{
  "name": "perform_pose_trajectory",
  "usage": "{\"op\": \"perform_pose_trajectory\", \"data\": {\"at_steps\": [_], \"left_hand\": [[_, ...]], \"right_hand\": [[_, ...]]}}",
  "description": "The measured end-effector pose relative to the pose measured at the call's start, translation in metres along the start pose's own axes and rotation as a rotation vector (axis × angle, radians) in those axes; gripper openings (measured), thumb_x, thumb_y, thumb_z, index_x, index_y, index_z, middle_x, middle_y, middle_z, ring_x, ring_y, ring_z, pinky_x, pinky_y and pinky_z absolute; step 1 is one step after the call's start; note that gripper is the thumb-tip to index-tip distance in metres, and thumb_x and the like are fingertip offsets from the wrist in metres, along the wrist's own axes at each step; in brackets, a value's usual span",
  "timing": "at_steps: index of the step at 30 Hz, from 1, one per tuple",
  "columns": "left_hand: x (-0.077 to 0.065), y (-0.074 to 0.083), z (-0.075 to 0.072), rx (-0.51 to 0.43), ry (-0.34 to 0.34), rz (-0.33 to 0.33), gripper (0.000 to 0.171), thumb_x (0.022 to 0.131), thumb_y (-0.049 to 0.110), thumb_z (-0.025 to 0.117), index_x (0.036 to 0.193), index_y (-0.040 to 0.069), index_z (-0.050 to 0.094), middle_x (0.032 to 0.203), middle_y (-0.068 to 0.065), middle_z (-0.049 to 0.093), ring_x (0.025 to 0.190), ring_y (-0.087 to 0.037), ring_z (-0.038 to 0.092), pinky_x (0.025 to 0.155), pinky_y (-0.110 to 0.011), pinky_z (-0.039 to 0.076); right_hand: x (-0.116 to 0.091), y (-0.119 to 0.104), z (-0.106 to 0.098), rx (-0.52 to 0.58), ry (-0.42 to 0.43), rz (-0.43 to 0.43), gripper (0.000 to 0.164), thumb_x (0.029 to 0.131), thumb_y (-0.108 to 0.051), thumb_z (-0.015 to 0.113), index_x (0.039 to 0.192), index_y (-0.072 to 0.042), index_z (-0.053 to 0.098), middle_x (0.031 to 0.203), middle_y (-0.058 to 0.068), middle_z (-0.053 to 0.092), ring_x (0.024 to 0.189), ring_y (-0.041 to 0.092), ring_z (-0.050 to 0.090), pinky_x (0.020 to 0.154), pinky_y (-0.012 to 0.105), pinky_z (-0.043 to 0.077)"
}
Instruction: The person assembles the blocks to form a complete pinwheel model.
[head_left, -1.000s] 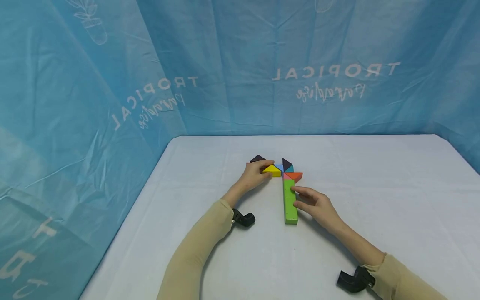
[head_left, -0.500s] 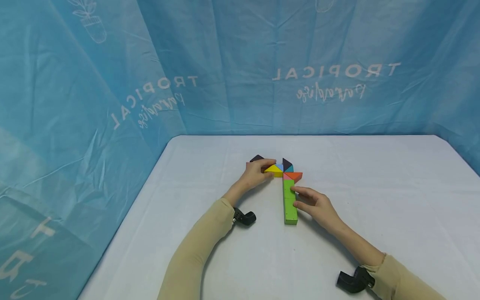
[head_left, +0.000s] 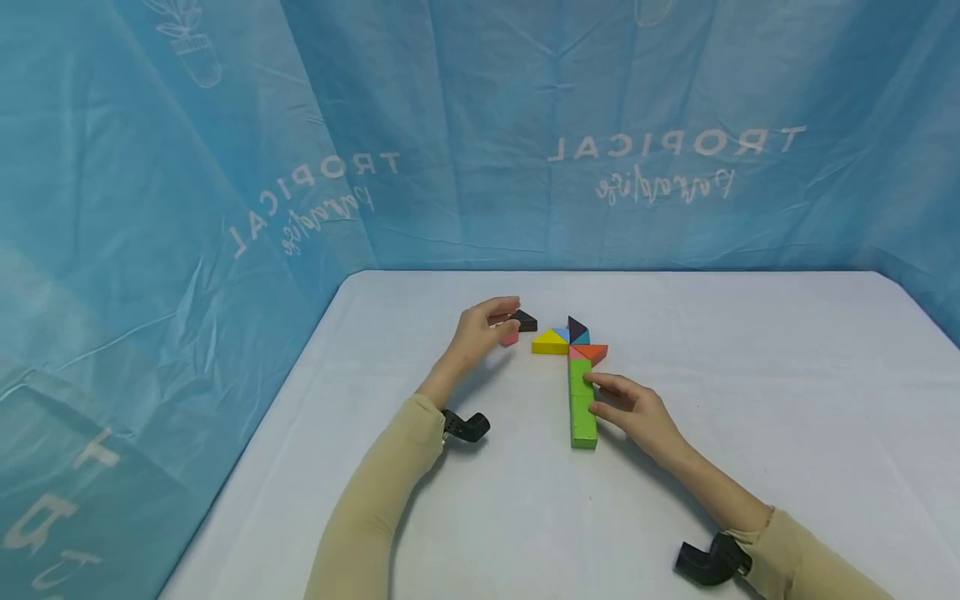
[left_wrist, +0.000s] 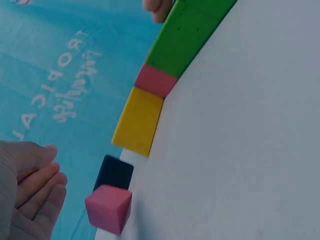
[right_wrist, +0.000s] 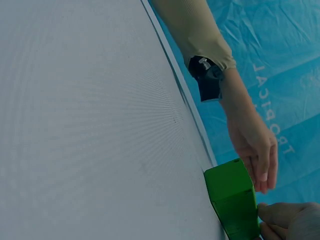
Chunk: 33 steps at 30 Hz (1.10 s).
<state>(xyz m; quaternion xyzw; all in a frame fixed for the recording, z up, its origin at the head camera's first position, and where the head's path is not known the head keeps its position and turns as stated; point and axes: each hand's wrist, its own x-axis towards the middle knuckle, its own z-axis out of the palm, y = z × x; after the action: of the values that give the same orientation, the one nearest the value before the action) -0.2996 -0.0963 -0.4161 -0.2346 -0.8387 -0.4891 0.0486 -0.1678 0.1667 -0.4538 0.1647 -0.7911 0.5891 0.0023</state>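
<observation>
My left hand (head_left: 474,332) hovers over the table's far part with relaxed fingers, holding nothing. Beside its fingertips lie a pink block (head_left: 510,338) and a black triangular block (head_left: 527,322); a gap separates hand and pink block in the left wrist view. My right hand (head_left: 637,412) rests its thumb and index fingertips along the right side of a column of green blocks (head_left: 582,417). At the column's far end, triangular blocks form a pinwheel: yellow (head_left: 550,343), light blue, black (head_left: 577,330), teal, orange-red (head_left: 592,353) and pink.
The blocks lie on a white table (head_left: 750,433). A blue curtain (head_left: 480,167) with printed lettering hangs behind and at the sides. A black camera mount (head_left: 467,427) sits on my left wrist and another mount (head_left: 712,560) on my right.
My left hand first nudged the yellow block rightward against the pinwheel, then let go of it and moved left towards the loose pink and black blocks. My right hand has stayed at the green blocks.
</observation>
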Motion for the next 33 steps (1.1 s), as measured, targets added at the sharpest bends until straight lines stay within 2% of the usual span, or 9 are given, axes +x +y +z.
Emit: {"op": "perform_pose_trajectory", "data": {"at_steps": [7, 14, 18, 21, 27, 33], "left_hand": [[-0.007, -0.019, -0.009, 0.032, 0.050, -0.046, 0.038, 0.089, 0.007, 0.066, 0.125, -0.001, 0.058, 0.120, -0.013, 0.062, 0.109, -0.023, 0.059, 0.092, -0.024, 0.046], [-0.010, -0.038, -0.001, 0.049, 0.059, -0.131, 0.043, 0.088, 0.015, 0.069, 0.124, -0.004, 0.058, 0.119, -0.015, 0.062, 0.107, -0.025, 0.060, 0.091, -0.028, 0.048], [-0.009, -0.037, 0.003, 0.027, 0.058, -0.152, 0.046, 0.085, 0.016, 0.072, 0.125, -0.004, 0.058, 0.116, -0.016, 0.063, 0.103, -0.025, 0.062, 0.088, -0.028, 0.049], [-0.009, -0.036, 0.006, 0.048, 0.058, -0.158, 0.044, 0.086, 0.015, 0.071, 0.125, -0.003, 0.058, 0.115, -0.014, 0.064, 0.101, -0.023, 0.063, 0.087, -0.026, 0.050], [-0.012, -0.035, 0.006, 0.077, 0.066, -0.152, 0.040, 0.087, 0.009, 0.069, 0.124, -0.001, 0.059, 0.113, -0.013, 0.064, 0.098, -0.023, 0.063, 0.086, -0.025, 0.050], [-0.018, -0.030, 0.001, 0.085, 0.118, -0.127, 0.042, 0.085, 0.009, 0.071, 0.125, 0.001, 0.059, 0.113, -0.012, 0.064, 0.099, -0.021, 0.062, 0.087, -0.025, 0.049]], "right_hand": [[-0.001, 0.002, 0.000, 0.001, 0.000, 0.009, 0.044, 0.088, -0.015, 0.069, 0.129, -0.004, 0.057, 0.131, 0.011, 0.055, 0.123, 0.031, 0.048, 0.098, 0.027, 0.041], [-0.003, -0.005, 0.000, 0.009, -0.007, 0.006, 0.044, 0.088, -0.012, 0.068, 0.129, -0.002, 0.056, 0.131, 0.013, 0.054, 0.123, 0.031, 0.047, 0.099, 0.032, 0.040], [-0.002, -0.005, 0.000, 0.007, -0.002, 0.013, 0.044, 0.088, -0.013, 0.068, 0.129, -0.003, 0.056, 0.131, 0.012, 0.054, 0.124, 0.031, 0.047, 0.099, 0.032, 0.040], [-0.001, -0.001, 0.000, 0.012, -0.001, 0.015, 0.044, 0.087, -0.015, 0.069, 0.129, -0.004, 0.057, 0.131, 0.011, 0.054, 0.124, 0.029, 0.047, 0.099, 0.029, 0.039], [0.000, -0.002, 0.000, 0.011, 0.000, 0.012, 0.044, 0.087, -0.015, 0.069, 0.129, -0.004, 0.057, 0.131, 0.011, 0.055, 0.124, 0.028, 0.047, 0.100, 0.031, 0.039], [0.000, -0.001, 0.000, 0.005, 0.000, 0.021, 0.045, 0.088, -0.016, 0.069, 0.129, -0.005, 0.057, 0.132, 0.010, 0.054, 0.124, 0.028, 0.047, 0.099, 0.028, 0.040]]}}
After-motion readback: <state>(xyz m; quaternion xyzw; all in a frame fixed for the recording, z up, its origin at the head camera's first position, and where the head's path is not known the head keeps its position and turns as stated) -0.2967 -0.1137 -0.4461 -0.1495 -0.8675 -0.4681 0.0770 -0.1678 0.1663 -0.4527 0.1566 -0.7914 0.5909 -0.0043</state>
